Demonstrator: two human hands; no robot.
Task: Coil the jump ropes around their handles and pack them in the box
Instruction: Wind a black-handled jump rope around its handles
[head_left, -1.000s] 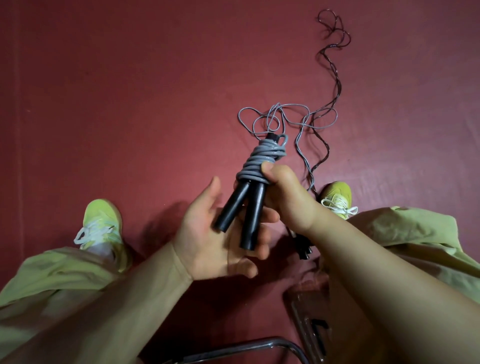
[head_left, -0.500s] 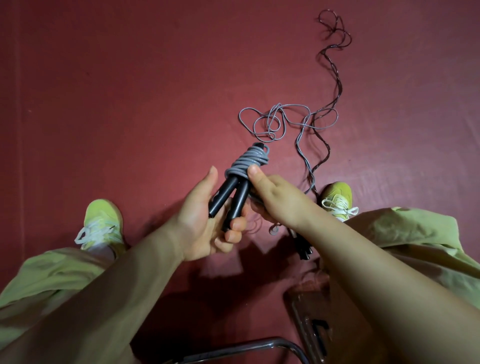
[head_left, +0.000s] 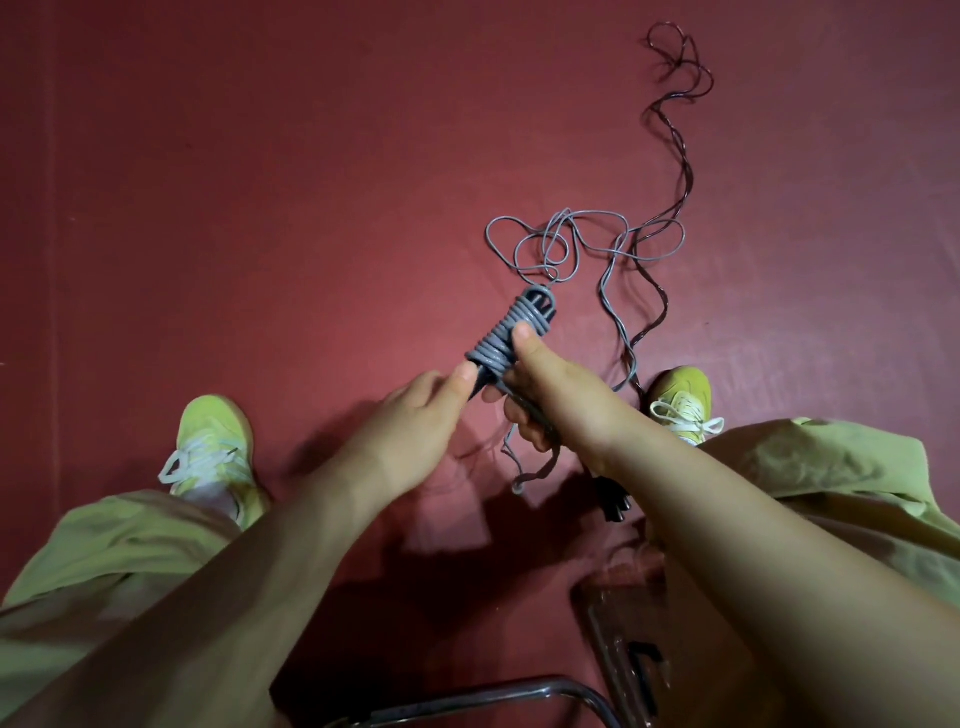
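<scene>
Bundle (head_left: 511, 338) has moved up and away from me over the last second. It was low in my left palm with both black handles showing full length; now the handles are mostly hidden behind my hands and only the grey coil end sticks out toward 12 o'clock. Reads to me as the wrap on this rope being nearly finished, with the tail still to tuck.

Right hand (head_left: 550, 400): fingers curled round the bundle from the 4 o'clock side, thumb flat along the coil and pressing the turns down. Firm hold, arm extended.

Left hand (head_left: 415, 421): has closed in from a cupped palm; thumb and fingertips now pinch the lower end of the handles at 8 o'clock of the coil. Wrist straight, forearm coming in from 7 o'clock.

A loose grey end (head_left: 519, 467) hangs below my right hand, not yet secured.

On the floor (head_left: 260, 208) at 12 to 1 o'clock: an uncoiled grey rope (head_left: 571, 244) tangled with a dark red rope (head_left: 675, 130). Both still need coiling.

Box: a dark edge (head_left: 613, 634) shows at 5 o'clock under my right arm; can't tell if that's it.
</scene>
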